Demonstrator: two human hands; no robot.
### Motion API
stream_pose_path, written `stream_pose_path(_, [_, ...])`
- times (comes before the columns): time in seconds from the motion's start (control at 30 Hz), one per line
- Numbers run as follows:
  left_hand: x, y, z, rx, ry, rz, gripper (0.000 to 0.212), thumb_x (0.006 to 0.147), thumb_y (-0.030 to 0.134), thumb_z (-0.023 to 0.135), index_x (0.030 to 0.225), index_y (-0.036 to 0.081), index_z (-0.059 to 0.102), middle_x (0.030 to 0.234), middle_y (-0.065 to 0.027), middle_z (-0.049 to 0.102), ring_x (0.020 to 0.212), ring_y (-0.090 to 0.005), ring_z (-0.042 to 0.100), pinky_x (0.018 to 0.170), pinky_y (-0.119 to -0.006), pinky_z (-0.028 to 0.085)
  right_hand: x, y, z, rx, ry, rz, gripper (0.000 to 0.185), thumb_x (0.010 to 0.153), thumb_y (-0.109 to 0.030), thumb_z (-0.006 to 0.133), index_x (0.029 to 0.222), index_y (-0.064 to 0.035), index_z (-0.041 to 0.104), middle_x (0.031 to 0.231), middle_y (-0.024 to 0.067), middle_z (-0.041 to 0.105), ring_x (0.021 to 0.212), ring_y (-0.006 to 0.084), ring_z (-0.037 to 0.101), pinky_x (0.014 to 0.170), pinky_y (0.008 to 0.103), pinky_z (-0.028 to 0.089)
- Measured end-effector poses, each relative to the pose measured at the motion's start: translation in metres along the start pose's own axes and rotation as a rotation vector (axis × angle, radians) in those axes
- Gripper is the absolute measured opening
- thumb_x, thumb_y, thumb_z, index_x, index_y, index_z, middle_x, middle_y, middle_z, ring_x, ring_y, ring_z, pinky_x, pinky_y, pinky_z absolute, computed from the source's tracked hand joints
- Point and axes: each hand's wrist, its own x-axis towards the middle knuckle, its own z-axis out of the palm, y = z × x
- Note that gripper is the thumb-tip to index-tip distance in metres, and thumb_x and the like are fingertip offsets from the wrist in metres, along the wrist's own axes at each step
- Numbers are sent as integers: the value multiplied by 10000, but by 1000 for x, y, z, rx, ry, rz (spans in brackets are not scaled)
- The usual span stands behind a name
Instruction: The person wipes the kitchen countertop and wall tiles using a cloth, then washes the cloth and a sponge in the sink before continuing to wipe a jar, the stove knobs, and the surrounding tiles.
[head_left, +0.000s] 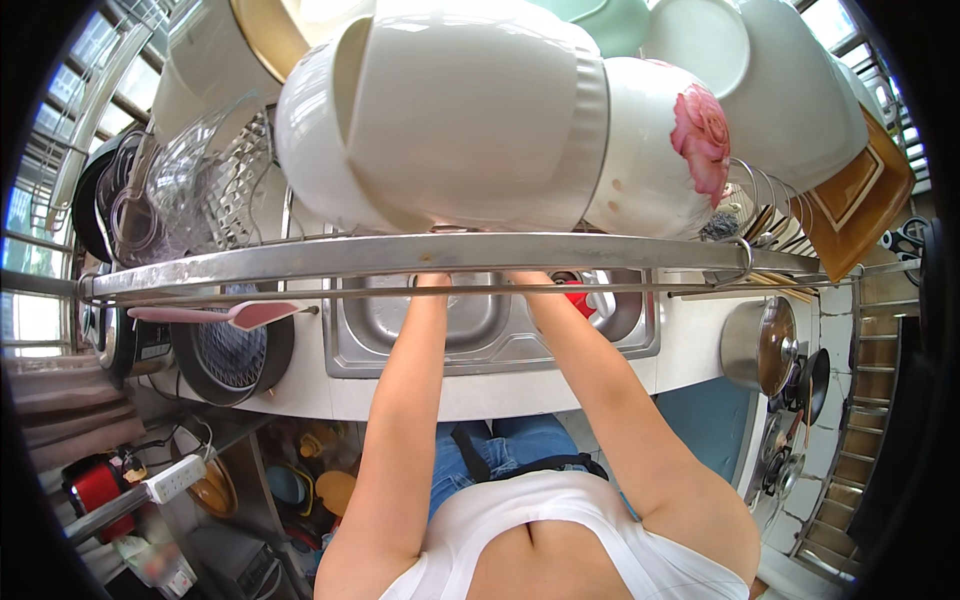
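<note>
Both my forearms reach over the stainless steel double sink (480, 330) and pass behind the metal bar of a dish rack (465, 259). My left hand and my right hand are hidden behind that bar and the bowls above it; only the wrists show below it. The left wrist is over the larger basin, the right one near the divider. A red and white object (581, 300) lies in the smaller basin, to the right of the right wrist. White bowls (480, 120) and a rose-patterned bowl (660, 150) stand on the rack, close to my view.
A black pan (232, 352) stands on the counter at left, under a pink spatula (262, 315). A lidded steel pot (757, 345) is at right. A brown square dish (855, 195) leans at the rack's right end. A white power strip (177, 478) is at lower left.
</note>
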Motion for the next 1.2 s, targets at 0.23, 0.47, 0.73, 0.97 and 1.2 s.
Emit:
stream_pose_path(0.23, [-1, 5, -2, 43, -54, 6, 159, 898, 169, 588, 996, 44, 572, 862, -64, 582, 832, -188, 586, 741, -323, 509, 2, 17, -85, -431, 107, -14, 289, 867, -201, 630, 1083, -18, 571, 1019, 136, 573, 954, 242, 530, 817, 365, 445])
stream_pose_path(0.47, [-12, 13, -14, 90, -117, 0, 167, 901, 179, 585, 993, 40, 576, 875, -70, 588, 845, -189, 589, 748, -324, 508, 39, 5, -114, -757, 74, -1, 311, 864, -202, 629, 1105, -17, 565, 1048, 150, 566, 982, 259, 525, 838, 375, 440])
stream_pose_path(0.73, [-13, 23, -30, 149, -161, 16, 176, 903, 190, 582, 989, 35, 580, 889, -76, 595, 859, -191, 593, 756, -325, 507, 54, -1, -113, -872, 11, 9, 336, 861, -204, 629, 1130, -17, 558, 1082, 166, 558, 1014, 279, 519, 862, 386, 435])
stream_pose_path(0.97, [-16, 30, -38, 190, -192, 25, 186, 906, 199, 579, 986, 31, 583, 902, -81, 602, 872, -192, 595, 763, -326, 505, 52, 0, -113, -906, -8, 13, 359, 857, -206, 628, 1153, -16, 552, 1111, 180, 552, 1042, 296, 513, 882, 395, 431])
stream_pose_path(1.2, [-17, 29, -29, 232, -200, 52, 197, 908, 209, 576, 983, 27, 586, 914, -86, 608, 885, -193, 598, 770, -326, 504, 53, -1, -120, -943, -28, 11, 382, 854, -208, 628, 1175, -16, 546, 1140, 194, 545, 1069, 313, 508, 903, 405, 426])
